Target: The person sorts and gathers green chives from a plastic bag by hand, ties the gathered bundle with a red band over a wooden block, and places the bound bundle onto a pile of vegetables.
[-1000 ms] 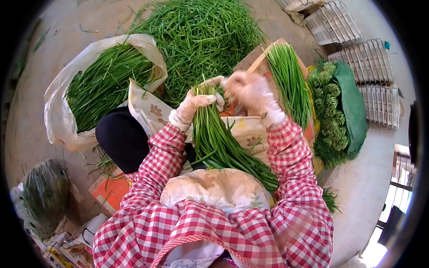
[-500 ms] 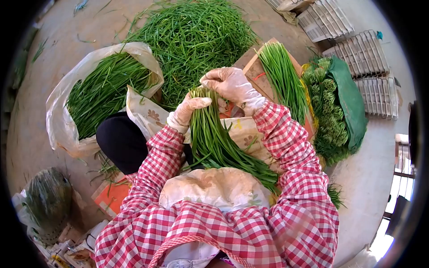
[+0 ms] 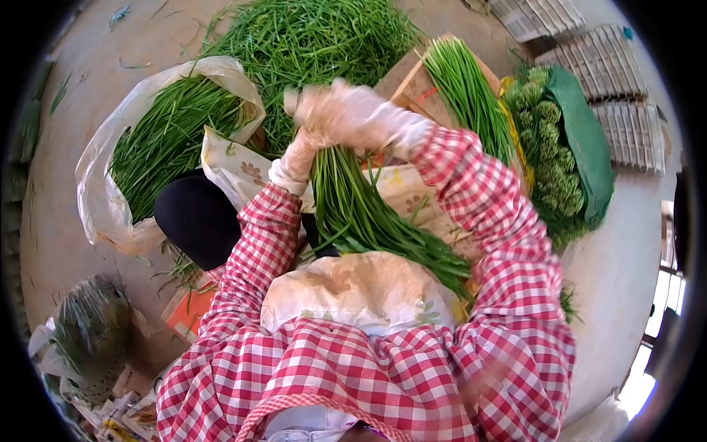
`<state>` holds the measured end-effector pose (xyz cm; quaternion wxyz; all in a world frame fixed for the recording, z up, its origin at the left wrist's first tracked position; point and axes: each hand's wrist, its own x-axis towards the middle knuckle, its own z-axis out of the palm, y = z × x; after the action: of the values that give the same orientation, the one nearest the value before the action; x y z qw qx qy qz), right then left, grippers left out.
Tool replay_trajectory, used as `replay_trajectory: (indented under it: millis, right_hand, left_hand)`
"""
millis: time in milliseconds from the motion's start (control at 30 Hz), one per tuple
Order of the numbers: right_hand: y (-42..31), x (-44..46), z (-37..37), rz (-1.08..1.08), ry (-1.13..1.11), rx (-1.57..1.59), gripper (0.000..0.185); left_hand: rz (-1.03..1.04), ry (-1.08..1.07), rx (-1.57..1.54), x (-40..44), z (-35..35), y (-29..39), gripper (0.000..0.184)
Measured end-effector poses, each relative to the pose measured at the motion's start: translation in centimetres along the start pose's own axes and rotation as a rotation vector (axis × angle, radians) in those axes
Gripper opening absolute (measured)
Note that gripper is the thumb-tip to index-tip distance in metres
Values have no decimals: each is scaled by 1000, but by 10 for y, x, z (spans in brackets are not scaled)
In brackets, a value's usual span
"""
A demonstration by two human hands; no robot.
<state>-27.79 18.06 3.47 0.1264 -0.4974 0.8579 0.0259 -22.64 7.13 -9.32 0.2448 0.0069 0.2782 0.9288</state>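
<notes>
My left hand (image 3: 297, 156), in a whitish glove, is closed around the upper end of a bunch of garlic chives (image 3: 361, 210). The long green leaves hang down over my lap and trail right across the pale apron (image 3: 353, 291). My right hand (image 3: 355, 114), also gloved, crosses over the top of the bunch and over part of my left hand. Motion smears its fingers, so their grip is unclear. The cut ends of the bunch are hidden behind the hands.
Ahead lies a large loose heap of chives (image 3: 324, 44). A white plastic bag (image 3: 92, 173) of chives stands left. To the right are chives (image 3: 471, 96) on a wooden board, tied bundles (image 3: 549, 147) beside green sacking (image 3: 585, 144), and white crates (image 3: 630, 136).
My right hand has swung left and across the top of the bunch, now covering the stem ends and part of my left hand. The left hand still grips the bunch.
</notes>
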Motion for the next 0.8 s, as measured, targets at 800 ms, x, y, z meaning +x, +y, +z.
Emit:
replay_trajectory:
  millis: [800]
  right_hand:
    - [43, -76, 85, 715, -507, 235, 49]
  left_hand:
    - [889, -287, 603, -55, 90, 264, 59]
